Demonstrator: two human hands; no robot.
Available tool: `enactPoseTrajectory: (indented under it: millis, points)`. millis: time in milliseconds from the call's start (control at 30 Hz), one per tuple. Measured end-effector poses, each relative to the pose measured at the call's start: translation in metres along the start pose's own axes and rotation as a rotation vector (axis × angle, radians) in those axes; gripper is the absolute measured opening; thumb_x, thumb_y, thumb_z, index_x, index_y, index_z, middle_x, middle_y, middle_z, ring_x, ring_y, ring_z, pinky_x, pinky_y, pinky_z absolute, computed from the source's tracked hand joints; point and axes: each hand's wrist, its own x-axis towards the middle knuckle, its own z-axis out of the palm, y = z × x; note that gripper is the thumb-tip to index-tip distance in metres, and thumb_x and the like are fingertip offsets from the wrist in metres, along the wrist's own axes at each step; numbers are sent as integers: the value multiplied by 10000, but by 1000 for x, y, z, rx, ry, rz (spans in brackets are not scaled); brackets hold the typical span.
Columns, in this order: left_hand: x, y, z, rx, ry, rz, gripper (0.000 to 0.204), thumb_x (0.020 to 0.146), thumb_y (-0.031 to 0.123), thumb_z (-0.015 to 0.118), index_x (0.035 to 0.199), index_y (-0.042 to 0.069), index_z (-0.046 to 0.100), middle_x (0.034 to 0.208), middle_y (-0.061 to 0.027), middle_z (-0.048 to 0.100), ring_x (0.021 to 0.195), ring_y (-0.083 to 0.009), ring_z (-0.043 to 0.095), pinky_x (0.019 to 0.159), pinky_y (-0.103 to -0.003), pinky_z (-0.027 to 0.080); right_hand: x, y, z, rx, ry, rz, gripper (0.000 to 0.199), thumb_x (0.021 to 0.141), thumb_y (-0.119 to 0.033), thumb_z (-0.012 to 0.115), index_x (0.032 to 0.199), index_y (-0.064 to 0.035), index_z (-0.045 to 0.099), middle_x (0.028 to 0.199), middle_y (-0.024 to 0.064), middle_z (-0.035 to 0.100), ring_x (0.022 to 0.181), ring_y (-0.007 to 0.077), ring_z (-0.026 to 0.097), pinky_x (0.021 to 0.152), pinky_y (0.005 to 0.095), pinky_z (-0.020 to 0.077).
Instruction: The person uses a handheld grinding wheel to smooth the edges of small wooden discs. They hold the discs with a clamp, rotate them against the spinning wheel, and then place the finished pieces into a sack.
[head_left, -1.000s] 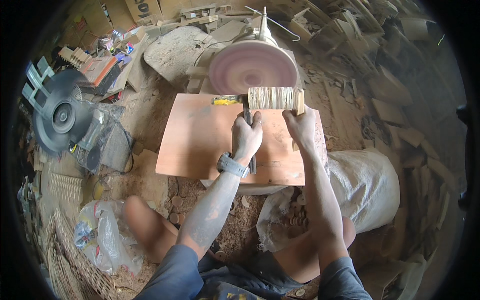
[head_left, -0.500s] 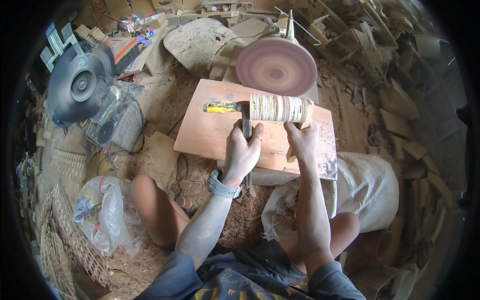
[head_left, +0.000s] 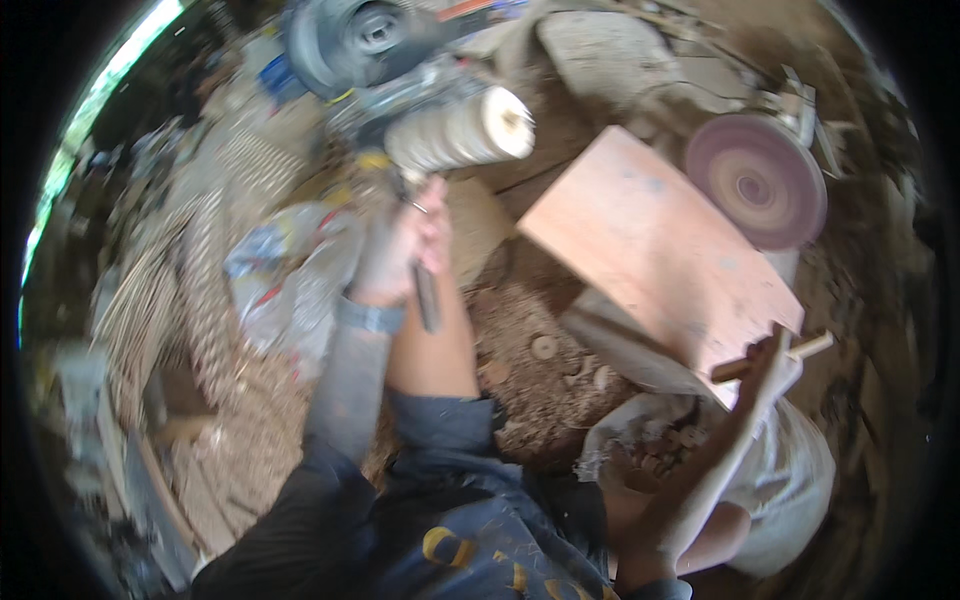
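Our left grip holds the clamp, the roll lying left-to-right just beyond, and our right grip, well apart, holds wood.

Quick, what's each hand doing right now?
Left hand: closed on a dark clamp bar carrying stacked discs.
Right hand: closed around a wooden stick.

Location type: woodworking workshop. Indicators: large sanding wheel, clamped stack of wooden discs, wooden board, sawdust and loose rounds on the floor.
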Motion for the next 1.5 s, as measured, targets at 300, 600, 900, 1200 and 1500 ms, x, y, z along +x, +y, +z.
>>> enactPoseTrajectory:
  millis: [300,600,900,1200,1500]
  points:
    - [-114,140,-256,1510,824,449,357,946,305,579,1095,-19,576,745,-100,611,657,-204,599,611,-350,469,-7,16,37,51,-28,135,257,840,-78,632,679,-96,433,566,-11,390,468,70,353,450,249,336]
    - [-132,167,-287,1895,1210,184,410,905,380,596,987,-22,591,822,-239,651,801,-389,654,696,-469,506,-19,-9,46,95,-186,126,171,869,-153,623,934,-18,541,670,3,444,554,85,413,512,250,376]
    - [-45,5,4,179,14,348,501,944,435,580,1079,-47,583,902,-78,596,806,-157,569,706,-298,462,-96,-50,135,36,-784,-122,376,988,-318,508,1117,13,631,856,26,600,750,93,521,716,242,423]
    - [14,-59,122,-87,-299,-150,343,981,442,491,1075,118,556,949,-28,609,823,-135,592,700,-294,508,-109,-16,175,176,-493,-295,388,1005,-354,455,1056,-10,626,810,29,606,755,97,544,683,240,438]
    - [150,-120,102,263,-174,127,405,961,427,549,989,27,609,839,-42,623,759,-133,611,659,-286,490,-177,253,99,-1210,-1294,-517,413,813,-90,538,1218,-151,585,1346,141,494,1183,341,545,892,468,531]
